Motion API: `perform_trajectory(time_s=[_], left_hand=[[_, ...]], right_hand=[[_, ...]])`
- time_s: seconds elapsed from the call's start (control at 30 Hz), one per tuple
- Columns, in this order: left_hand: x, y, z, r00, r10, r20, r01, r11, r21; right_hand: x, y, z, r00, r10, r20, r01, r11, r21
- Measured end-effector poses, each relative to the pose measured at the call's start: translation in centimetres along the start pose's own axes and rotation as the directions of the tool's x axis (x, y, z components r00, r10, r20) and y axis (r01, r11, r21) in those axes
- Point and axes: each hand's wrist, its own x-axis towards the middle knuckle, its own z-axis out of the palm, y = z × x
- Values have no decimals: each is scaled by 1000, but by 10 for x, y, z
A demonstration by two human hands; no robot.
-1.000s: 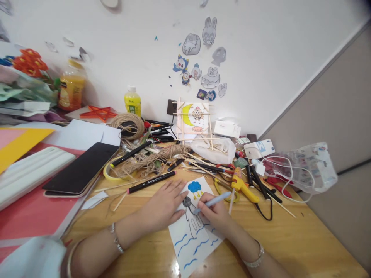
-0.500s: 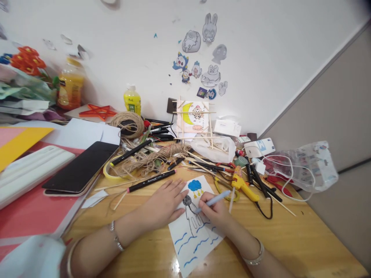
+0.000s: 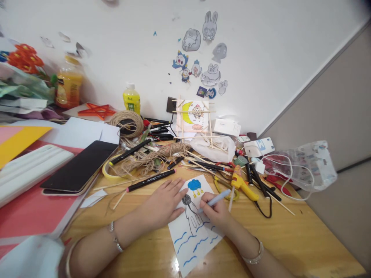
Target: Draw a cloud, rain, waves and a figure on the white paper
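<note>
A white paper card (image 3: 193, 235) lies on the wooden table (image 3: 290, 239), drawn with a blue cloud, a grey figure and blue wavy lines. My left hand (image 3: 162, 204) rests flat on the card's left edge, fingers stretched out. My right hand (image 3: 216, 212) pinches a light blue marker (image 3: 213, 200), its tip on the drawing near the figure. Both wrists wear bracelets.
A yellow glue gun (image 3: 243, 187), scissors, black markers (image 3: 150, 180), wooden sticks and tangled twine (image 3: 147, 158) crowd the table behind the card. A black tablet (image 3: 81, 166) and red paper lie left. A stick-framed picture (image 3: 194, 117) leans on the wall; a plastic bag (image 3: 307, 166) sits right.
The hands and card stay almost still; my right hand with the marker has shifted only slightly on the drawing. The view has drifted a little.
</note>
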Motion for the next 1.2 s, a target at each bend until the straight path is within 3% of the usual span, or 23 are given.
perform_trajectory(time_s=[0.13, 0.3, 0.53, 0.63, 0.83, 1.2], left_hand=[[-1, -2, -2, 999, -44, 25, 45, 999, -25], [-4, 1, -11, 993, 62, 103, -49, 992, -116], [-4, 7, -16, 985, 57, 160, -41, 994, -105], [-4, 7, -15, 988, 56, 141, -42, 994, -99], [-3, 9, -15, 985, 39, 167, -22, 995, -100], [-2, 10, -17, 976, 20, 219, -1, 996, -89]], right_hand=[[-1, 0, -1, 994, -4, -107, 9, 999, 42], [0, -2, -6, 958, -28, -287, 45, 998, 54], [-2, -4, -1, 995, 20, -101, -11, 995, 95], [-1, -3, 5, 998, -1, -58, 3, 1000, 20], [1, -3, 6, 999, -15, -37, 11, 992, -122], [1, 2, 6, 998, -52, -21, 49, 991, -124]])
